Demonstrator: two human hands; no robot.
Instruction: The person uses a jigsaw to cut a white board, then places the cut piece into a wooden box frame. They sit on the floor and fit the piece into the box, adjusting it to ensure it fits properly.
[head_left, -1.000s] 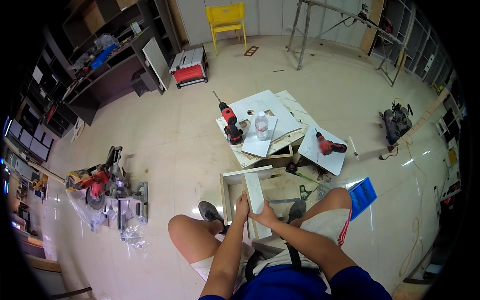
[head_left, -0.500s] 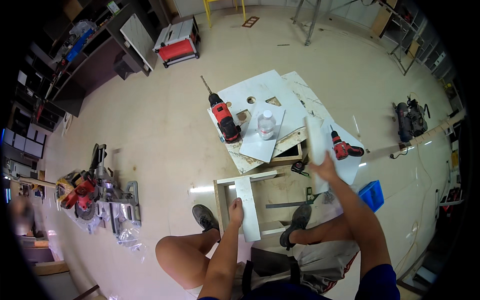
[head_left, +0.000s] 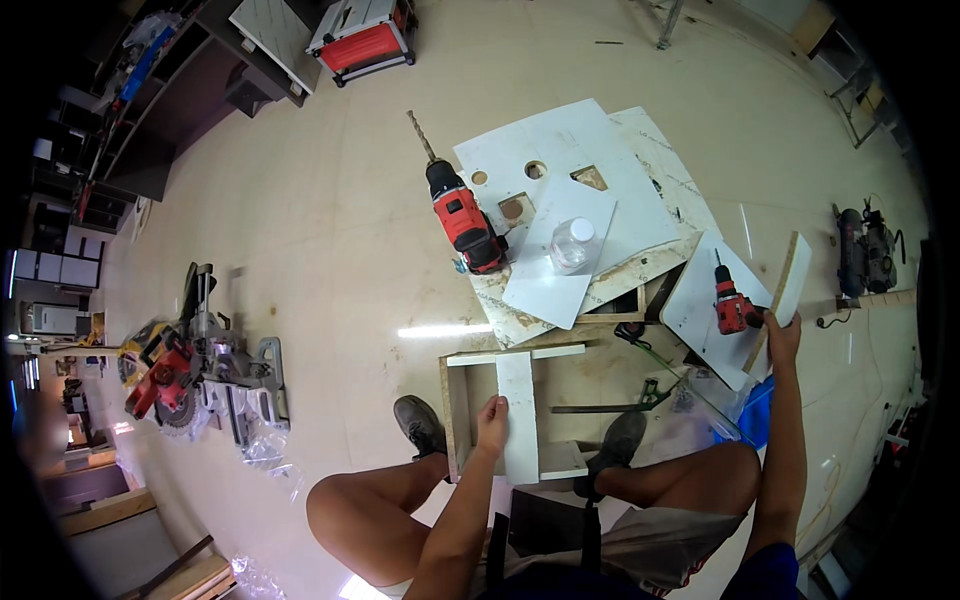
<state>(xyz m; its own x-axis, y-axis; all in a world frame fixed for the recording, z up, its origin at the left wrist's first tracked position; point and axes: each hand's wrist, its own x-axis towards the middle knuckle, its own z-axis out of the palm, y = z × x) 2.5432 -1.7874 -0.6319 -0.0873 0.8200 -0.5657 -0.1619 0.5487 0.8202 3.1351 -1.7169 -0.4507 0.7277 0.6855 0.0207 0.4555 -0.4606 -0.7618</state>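
Observation:
My left hand (head_left: 492,427) grips the edge of a narrow white board (head_left: 517,395), which lies across a white-faced wooden frame (head_left: 452,410) on the floor between my feet. Out to the right, my right hand (head_left: 784,345) is closed on the lower part of another narrow white board (head_left: 792,275), held up on edge. Beside that board a small red drill (head_left: 733,310) rests on a white panel (head_left: 695,290). Inside the frame's open right side lies a try square (head_left: 610,408) with a dark blade. A tape measure (head_left: 630,331) sits just beyond the frame.
A low stack of white panels (head_left: 625,225) carries a large red drill (head_left: 465,225) and a clear bottle (head_left: 574,246). Right of my knee is a blue bin (head_left: 759,412). A mitre saw (head_left: 175,385) stands at left, a red table saw (head_left: 365,45) far off, a compressor (head_left: 868,250) at right.
My right hand has swung right, carrying its board from beside the panel stack to past the small drill. My left hand stays on its board. The whole view has shifted.

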